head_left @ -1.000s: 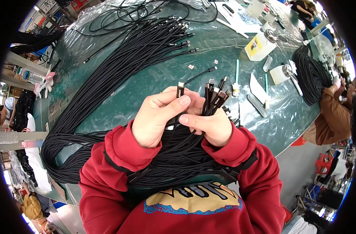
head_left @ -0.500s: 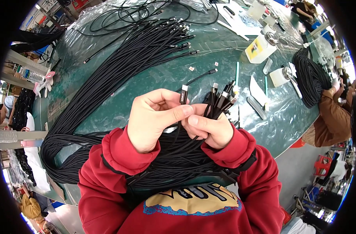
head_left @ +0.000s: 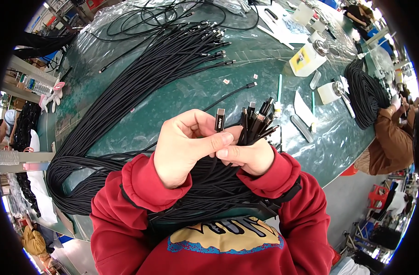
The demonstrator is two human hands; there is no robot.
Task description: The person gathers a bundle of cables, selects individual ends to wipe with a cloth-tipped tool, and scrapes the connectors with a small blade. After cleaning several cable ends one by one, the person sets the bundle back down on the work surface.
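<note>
Between the thumb and fingers of my left hand (head_left: pixel 186 142) is one black cable, its connector (head_left: pixel 220 120) standing upright with the metal tip on top. Beside it, touching thumb to thumb, my right hand (head_left: pixel 248 153) is closed round a bunch of black cables (head_left: pixel 257 123), whose connectors fan out above the fist. The cables trail down under my wrists into a thick looped bundle (head_left: pixel 99 121) on the green table. The far ends of that bundle lie spread toward the back. One loose cable end (head_left: pixel 251 85) rests on the table beyond my hands.
A large white bottle with a yellow label (head_left: pixel 307 59) and a smaller bottle (head_left: pixel 329 92) stand at the right. Near them lie a clear tube (head_left: pixel 302 128) and a white wedge-shaped piece (head_left: pixel 304 109). A person in brown (head_left: pixel 390 133) handles a coiled cable bundle (head_left: pixel 365 94) at the far right.
My left hand has moved slightly down and right with its connector, which has turned a little. The connectors in my right hand have shifted slightly. Both hands keep their hold.
</note>
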